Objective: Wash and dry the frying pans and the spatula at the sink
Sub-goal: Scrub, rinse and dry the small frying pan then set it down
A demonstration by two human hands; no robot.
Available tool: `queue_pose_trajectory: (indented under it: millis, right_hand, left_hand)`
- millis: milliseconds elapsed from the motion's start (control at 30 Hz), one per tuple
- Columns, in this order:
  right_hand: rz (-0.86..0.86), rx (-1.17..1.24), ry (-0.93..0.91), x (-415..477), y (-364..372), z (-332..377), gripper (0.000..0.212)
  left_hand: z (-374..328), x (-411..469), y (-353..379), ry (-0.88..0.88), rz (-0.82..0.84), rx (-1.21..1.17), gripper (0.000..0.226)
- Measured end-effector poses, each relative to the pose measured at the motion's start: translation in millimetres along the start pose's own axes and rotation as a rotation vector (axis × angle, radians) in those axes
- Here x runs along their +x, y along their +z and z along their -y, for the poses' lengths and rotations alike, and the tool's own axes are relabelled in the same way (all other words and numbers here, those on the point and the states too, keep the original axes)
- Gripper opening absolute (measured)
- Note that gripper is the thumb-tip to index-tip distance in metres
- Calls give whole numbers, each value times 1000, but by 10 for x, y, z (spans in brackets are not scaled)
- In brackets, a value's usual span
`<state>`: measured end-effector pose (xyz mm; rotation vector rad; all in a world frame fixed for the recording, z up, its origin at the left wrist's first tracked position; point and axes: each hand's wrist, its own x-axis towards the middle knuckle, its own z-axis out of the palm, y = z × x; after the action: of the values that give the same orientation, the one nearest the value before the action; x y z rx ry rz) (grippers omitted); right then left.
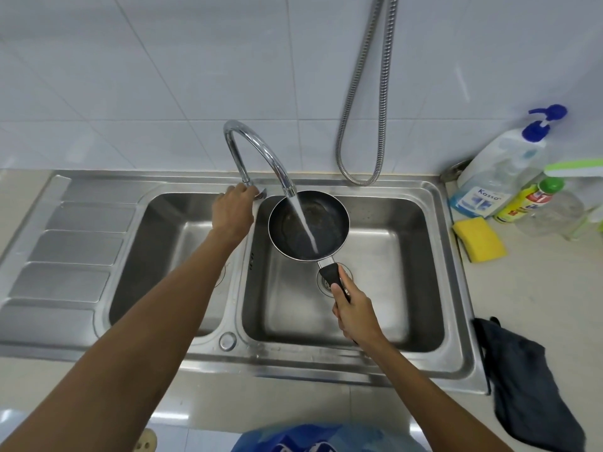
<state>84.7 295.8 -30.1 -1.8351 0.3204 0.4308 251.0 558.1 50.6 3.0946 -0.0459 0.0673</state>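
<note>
Pretty clearly a home kitchen. There's a stainless double sink (434, 203) with a ribbed draining board (70, 246) on its left side, set into a pale countertop (538, 288) against a white tiled wall (163, 76). A curved chrome tap (257, 151) is running. Off to the right of the sink sit dish soap bottles (499, 177), a yellow sponge (478, 239) and a dark cloth (522, 386) hanging over the counter edge. Normal household stuff, nothing commercial-looking.
</note>
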Motion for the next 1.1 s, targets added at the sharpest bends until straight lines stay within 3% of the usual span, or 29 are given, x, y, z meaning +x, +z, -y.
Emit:
queue_pose_trajectory:
  millis: [433, 667, 867, 967, 1100]
  right_hand:
    - [32, -30, -2, 76, -39, -57, 52]
    - [15, -86, -21, 62, -146, -104, 51]
    - [-2, -96, -39, 15, -202, -84, 51]
    - [-4, -61, -24, 7, -154, -100, 51]
    - [-21, -21, 14, -61, -77, -60, 45]
  left_hand:
    - [38, 375, -303, 61, -33, 93, 36]
    - [-93, 581, -420, -44, 11, 4, 12]
    - [-175, 441, -205, -211, -98, -175, 10]
    - [-379, -14, 8, -350, -78, -346, 17]
    - [-834, -838, 347, -471, 107, -493, 41]
